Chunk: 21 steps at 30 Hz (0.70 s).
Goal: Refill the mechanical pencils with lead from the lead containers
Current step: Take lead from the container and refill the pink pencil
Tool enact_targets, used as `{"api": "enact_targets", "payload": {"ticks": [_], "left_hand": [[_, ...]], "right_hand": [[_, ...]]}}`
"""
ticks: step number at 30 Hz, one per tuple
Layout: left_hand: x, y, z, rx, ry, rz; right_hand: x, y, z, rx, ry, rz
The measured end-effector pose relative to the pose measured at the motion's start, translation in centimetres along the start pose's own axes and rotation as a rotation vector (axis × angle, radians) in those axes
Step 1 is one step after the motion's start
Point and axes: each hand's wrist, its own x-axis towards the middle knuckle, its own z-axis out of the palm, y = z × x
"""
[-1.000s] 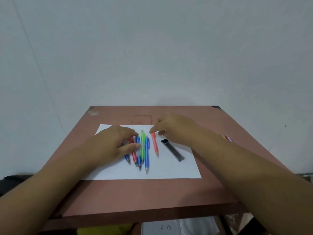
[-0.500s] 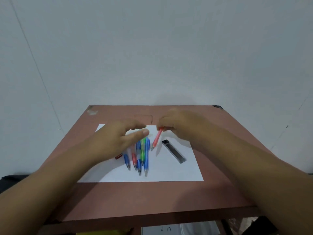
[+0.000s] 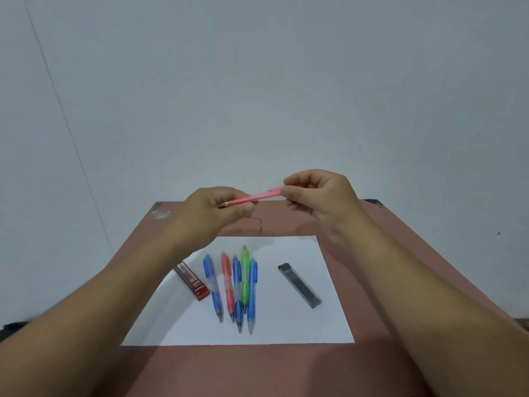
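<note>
A pink mechanical pencil (image 3: 259, 196) is held in the air above the table, nearly level. My left hand (image 3: 213, 213) grips its tip end and my right hand (image 3: 317, 196) pinches its cap end. Below them, on a white sheet of paper (image 3: 286, 325), lie several pencils side by side: blue (image 3: 212, 286), red (image 3: 227, 285), blue (image 3: 237, 290), green (image 3: 245, 275) and blue (image 3: 252, 293). A red lead container (image 3: 191, 280) lies left of them. A black lead container (image 3: 299, 285) lies to their right.
The paper lies on a reddish-brown table (image 3: 257, 371) pushed against a plain pale wall (image 3: 257, 81). The table's far left corner (image 3: 160, 212) is chipped.
Both hands have risen off the paper. My right hand lifted the pink pencil from the row and my left hand took its tip end. The red lead container is now uncovered.
</note>
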Motion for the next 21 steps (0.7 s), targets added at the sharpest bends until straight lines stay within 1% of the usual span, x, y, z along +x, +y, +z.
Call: {"api": "enact_targets", "payload": {"ticks": [2, 4, 6, 8, 9, 11, 13, 16, 17, 18, 19, 21], "left_hand": [[0.2, -0.5, -0.3, 0.004, 0.013, 0.039], [0.6, -1.0, -0.4, -0.038, 0.080, 0.079], [1.0, -1.8, -0.5, -0.089, 0.130, 0.103], [1.0, -2.5, -0.4, -0.139, 0.154, 0.090], [1.0, -2.8, -0.3, -0.150, 0.158, 0.075], [0.8, -3.4, -0.1, -0.152, 0.149, 0.060], [0.7, -3.8, 0.1, -0.153, 0.139, 0.039], [0.7, -4.6, -0.1, -0.127, 0.122, 0.021], [0.8, -4.9, -0.3, -0.119, 0.127, 0.013], [0.9, -5.3, -0.4, -0.110, 0.131, 0.002], [1.0, -5.7, -0.6, -0.099, 0.131, -0.009], [1.2, -6.3, -0.7, -0.061, 0.116, -0.031]], "right_hand": [[0.1, 0.5, 0.9, 0.049, 0.034, 0.024], [0.2, 1.3, 1.7, 0.111, 0.055, 0.067], [0.3, 1.9, 2.2, 0.316, 0.044, 0.115], [0.3, 2.3, 2.3, 0.495, 0.022, 0.143], [0.2, 2.4, 2.3, 0.534, 0.005, 0.149], [0.1, 2.7, 2.4, 0.525, -0.026, 0.142], [0.1, 3.1, 2.5, 0.435, -0.001, 0.128], [0.3, 3.7, 1.9, 0.289, 0.098, 0.097], [0.3, 3.9, 1.3, 0.179, 0.117, 0.078], [0.4, 4.1, 0.8, 0.003, 0.112, 0.059], [0.5, 4.4, 0.2, -0.205, 0.075, 0.054], [0.4, 5.1, -0.5, -0.568, -0.073, 0.083]]}}
